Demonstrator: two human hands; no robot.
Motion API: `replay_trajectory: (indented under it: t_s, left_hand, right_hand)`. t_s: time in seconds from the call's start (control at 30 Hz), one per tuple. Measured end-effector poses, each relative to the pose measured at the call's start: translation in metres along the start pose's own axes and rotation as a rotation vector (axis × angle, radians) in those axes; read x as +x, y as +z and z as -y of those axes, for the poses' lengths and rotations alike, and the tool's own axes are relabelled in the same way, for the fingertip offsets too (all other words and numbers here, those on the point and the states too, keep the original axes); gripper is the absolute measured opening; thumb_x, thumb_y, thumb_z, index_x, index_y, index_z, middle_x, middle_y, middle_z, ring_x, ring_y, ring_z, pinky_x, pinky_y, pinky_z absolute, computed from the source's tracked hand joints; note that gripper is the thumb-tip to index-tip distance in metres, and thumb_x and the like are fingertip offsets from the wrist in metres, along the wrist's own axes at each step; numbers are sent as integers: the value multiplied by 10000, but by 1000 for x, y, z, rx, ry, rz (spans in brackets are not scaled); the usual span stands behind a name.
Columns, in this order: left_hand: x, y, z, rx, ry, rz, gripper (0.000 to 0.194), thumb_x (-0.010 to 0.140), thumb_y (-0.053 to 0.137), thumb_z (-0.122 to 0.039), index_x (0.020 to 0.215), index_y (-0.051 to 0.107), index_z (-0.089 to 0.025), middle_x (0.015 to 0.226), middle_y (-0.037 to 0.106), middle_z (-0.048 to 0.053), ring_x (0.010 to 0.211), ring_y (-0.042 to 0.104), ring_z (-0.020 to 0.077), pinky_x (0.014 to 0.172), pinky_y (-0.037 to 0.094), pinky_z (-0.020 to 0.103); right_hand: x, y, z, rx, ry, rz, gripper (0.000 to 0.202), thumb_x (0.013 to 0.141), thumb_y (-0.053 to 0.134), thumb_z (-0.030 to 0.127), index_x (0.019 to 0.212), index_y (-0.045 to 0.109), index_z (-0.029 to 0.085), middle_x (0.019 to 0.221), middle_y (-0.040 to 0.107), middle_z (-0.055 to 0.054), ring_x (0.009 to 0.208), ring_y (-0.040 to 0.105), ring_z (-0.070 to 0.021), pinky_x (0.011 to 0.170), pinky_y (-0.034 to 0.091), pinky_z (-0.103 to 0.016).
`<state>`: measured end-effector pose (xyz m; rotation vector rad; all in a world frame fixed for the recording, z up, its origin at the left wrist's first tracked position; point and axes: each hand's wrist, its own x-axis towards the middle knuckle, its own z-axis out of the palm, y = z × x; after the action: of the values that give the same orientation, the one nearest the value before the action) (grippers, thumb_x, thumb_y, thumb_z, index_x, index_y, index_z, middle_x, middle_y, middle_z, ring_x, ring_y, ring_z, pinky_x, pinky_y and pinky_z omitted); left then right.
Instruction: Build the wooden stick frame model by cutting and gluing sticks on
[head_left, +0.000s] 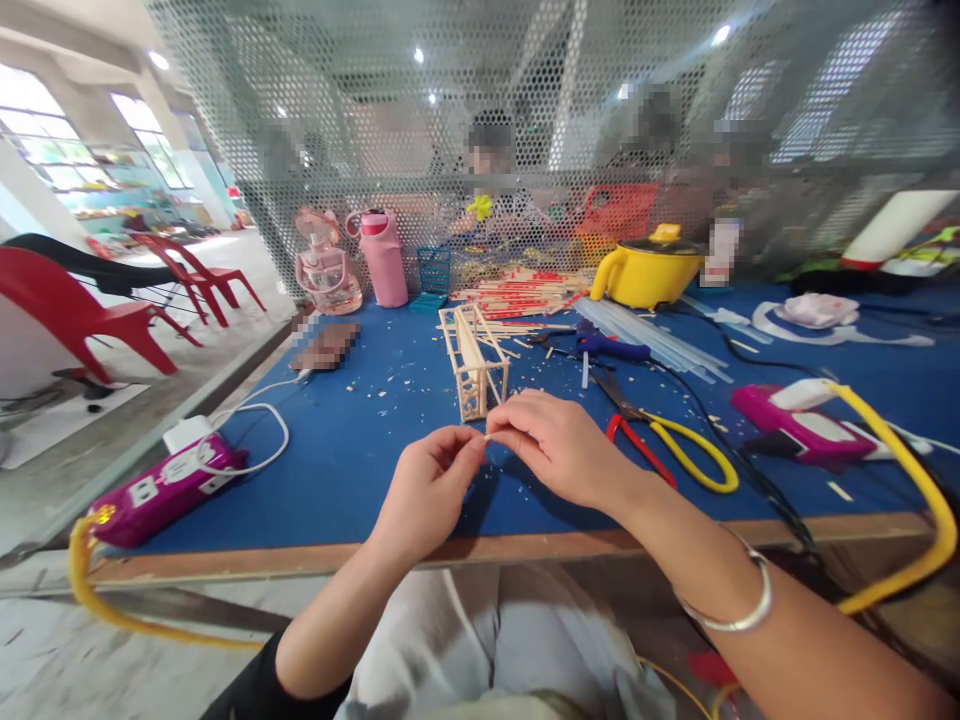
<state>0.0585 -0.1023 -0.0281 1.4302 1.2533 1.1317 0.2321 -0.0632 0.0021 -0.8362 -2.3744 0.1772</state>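
My left hand and my right hand meet above the near part of the blue table. Their fingertips pinch a small pale wooden stick between them, most of it hidden by the fingers. Just beyond my hands stands a small frame built of thin wooden sticks. Behind it lies a pile of wooden sticks, many with red ends. A blue glue gun rests to the right of the frame, and scissors with one red and one yellow handle lie right of my right hand.
Clear glue sticks lie near a yellow pot. Purple power strips stand left and right, with yellow cables. Pink bottles, a blurred phone and a perforated metal screen are farther back; people sit behind it.
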Motion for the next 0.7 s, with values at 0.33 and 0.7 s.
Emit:
replay_trajectory:
  t_s: [0.33, 0.7]
  left_hand:
    - [-7, 6, 5, 254, 97, 45, 283, 877, 523, -398, 837, 727, -205, 798, 728, 26, 747, 624, 191, 693, 436, 278]
    - [-6, 8, 5, 239, 47, -38, 332, 863, 526, -441, 794, 722, -182, 719, 715, 29, 692, 621, 181, 649, 421, 263]
  right_hand:
    - [-25, 3, -2, -36, 189, -10, 92, 909, 528, 293, 964, 584, 246, 878, 685, -8, 787, 638, -154, 698, 480, -266]
    - [-87, -75, -68, -73, 1041, 67, 432, 595, 783, 327, 987, 629, 229, 563, 575, -10, 491, 474, -138, 490, 264, -306]
